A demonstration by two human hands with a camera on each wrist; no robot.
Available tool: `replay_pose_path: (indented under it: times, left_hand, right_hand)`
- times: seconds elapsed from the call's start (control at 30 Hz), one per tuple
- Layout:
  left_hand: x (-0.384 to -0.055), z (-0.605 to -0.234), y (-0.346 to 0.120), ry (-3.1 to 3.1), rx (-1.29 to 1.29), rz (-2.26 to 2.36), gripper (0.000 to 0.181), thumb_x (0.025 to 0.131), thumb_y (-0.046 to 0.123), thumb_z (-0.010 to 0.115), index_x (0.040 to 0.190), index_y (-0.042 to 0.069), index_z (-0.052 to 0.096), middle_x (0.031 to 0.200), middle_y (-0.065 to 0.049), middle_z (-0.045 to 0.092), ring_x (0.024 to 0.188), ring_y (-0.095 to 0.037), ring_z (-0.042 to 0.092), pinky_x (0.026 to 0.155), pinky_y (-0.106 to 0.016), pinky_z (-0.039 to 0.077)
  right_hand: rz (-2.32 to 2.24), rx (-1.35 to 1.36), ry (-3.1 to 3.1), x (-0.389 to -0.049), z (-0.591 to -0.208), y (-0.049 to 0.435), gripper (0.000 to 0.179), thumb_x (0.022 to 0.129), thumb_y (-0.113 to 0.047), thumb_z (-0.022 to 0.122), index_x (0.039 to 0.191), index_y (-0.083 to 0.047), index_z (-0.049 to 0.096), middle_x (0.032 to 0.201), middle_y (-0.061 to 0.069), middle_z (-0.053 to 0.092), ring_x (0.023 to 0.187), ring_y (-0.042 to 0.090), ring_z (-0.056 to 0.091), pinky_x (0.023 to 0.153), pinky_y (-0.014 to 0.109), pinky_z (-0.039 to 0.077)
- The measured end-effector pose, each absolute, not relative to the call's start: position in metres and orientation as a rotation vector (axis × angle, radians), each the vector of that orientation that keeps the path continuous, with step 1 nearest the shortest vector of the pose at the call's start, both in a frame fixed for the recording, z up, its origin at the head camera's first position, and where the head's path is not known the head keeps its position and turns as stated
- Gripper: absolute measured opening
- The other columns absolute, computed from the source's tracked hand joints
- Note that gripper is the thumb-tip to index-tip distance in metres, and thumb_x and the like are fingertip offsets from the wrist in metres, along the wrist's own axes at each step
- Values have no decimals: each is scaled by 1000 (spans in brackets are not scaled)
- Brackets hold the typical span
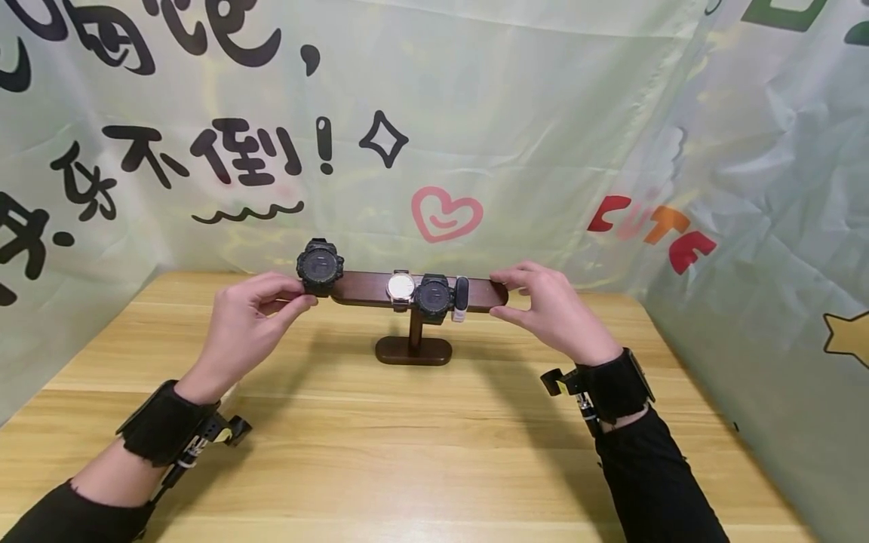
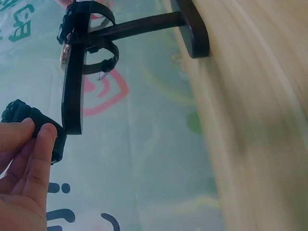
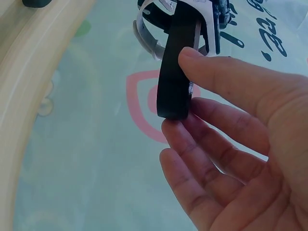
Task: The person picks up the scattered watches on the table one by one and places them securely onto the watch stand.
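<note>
A dark brown watch stand [image 1: 363, 288] rises from an oval base on the table. Between thumb and fingers, my left hand [image 1: 247, 324] pinches the strap of a chunky black watch [image 1: 320, 265] at the bar's left end. In the left wrist view that watch [image 2: 57, 137] is by the bar's tip; whether its strap touches the bar I cannot tell. My right hand [image 1: 550, 309] holds the bar's right end, its thumb [image 3: 192, 57] on one side and fingers at the tip. On the bar hang a light-faced watch [image 1: 400, 286], another black watch [image 1: 433, 299] and a pale-strapped fitness band [image 1: 462, 292].
The stand's base [image 1: 414, 351] is on a light wooden table [image 1: 380, 445]. Behind and to the right hangs a pale printed cloth [image 1: 543, 136] with lettering and a pink heart. Each wrist wears a black cuff [image 1: 614, 385] with a small camera mount.
</note>
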State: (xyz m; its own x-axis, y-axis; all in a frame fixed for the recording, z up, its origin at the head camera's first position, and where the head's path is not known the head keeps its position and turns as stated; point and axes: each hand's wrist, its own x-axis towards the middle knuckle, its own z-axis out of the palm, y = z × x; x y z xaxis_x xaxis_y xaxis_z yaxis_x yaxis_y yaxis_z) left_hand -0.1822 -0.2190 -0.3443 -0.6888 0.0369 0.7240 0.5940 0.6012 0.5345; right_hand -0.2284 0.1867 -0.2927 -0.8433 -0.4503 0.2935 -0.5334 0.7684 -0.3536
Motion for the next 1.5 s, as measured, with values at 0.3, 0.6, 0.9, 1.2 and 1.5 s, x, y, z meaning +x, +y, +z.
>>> replay_pose_path:
  times: [0.3, 0.6, 0.9, 1.2, 1.5]
  left_hand:
    - [-184, -353, -225, -2175, -478, -1062, 8, 89, -1, 85, 93, 5, 83, 95, -12, 82, 81, 18, 67, 74, -3, 56]
    - [-189, -366, -219, -2213, -484, -1126, 9, 88, -2, 85, 97, 2, 84, 97, -16, 82, 81, 17, 68, 73, -7, 58]
    - [-191, -375, -207, -2223, -484, -1165, 10, 89, 0, 86, 99, 3, 86, 98, -15, 83, 83, 15, 68, 72, -7, 59]
    - [-193, -377, -191, -2240, -448, -1177, 13, 89, 5, 87, 101, 6, 87, 101, -14, 84, 88, -3, 77, 74, -6, 57]
    - [-193, -376, -175, -2245, -442, -1194, 16, 89, 7, 87, 105, 4, 86, 106, -17, 83, 91, -35, 82, 73, -5, 56]
  right_hand:
    - [656, 776, -2771, -229, -295, 188, 48, 96, -18, 83, 141, -4, 69, 130, 13, 69, 123, 36, 67, 104, 52, 57]
    - [684, 787, -2774, -229, -296, 189, 49, 97, -18, 82, 142, -5, 68, 133, 13, 69, 126, 37, 66, 108, 53, 56]
    - [684, 805, -2766, -230, -296, 189, 49, 97, -18, 82, 142, -5, 68, 133, 13, 70, 127, 36, 67, 109, 52, 56]
    - [672, 812, -2754, -229, -295, 189, 49, 96, -16, 83, 141, -4, 69, 134, 14, 71, 126, 37, 69, 108, 53, 58]
    - [678, 806, -2764, -228, -295, 188, 50, 96, -18, 83, 143, -5, 68, 136, 14, 70, 128, 37, 68, 109, 53, 58]
